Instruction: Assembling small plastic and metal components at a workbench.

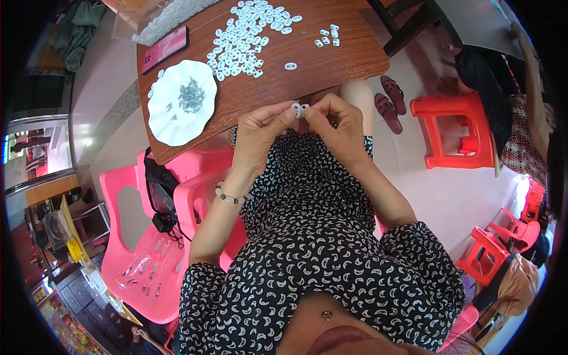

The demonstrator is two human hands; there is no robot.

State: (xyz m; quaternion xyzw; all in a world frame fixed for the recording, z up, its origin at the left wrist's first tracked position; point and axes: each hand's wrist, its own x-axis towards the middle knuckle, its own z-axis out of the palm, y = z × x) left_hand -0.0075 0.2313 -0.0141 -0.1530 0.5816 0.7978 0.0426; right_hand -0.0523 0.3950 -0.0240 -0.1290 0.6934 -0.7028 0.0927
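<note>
Just off the near table edge, my left hand (265, 127) pinches a small white oval plastic piece (296, 110) between thumb and finger. My right hand (337, 121) pinches a second small white plastic piece (305, 110), held up against the first. Whether the two are joined I cannot make out. On the table lies a large pile of white oval two-holed pieces (242, 44). One single oval piece (290, 66) sits apart, nearer my hands. A scalloped white plate (160, 121) at the left holds a heap of tiny grey metal parts (191, 96).
The brown wooden table (331, 68) also carries a pink phone (165, 49) and several smaller white pieces (326, 36) at the far right. A pink chair (142, 266) with a black bag stands to my left. Red stools (455, 130) and sandals (390, 103) are at the right.
</note>
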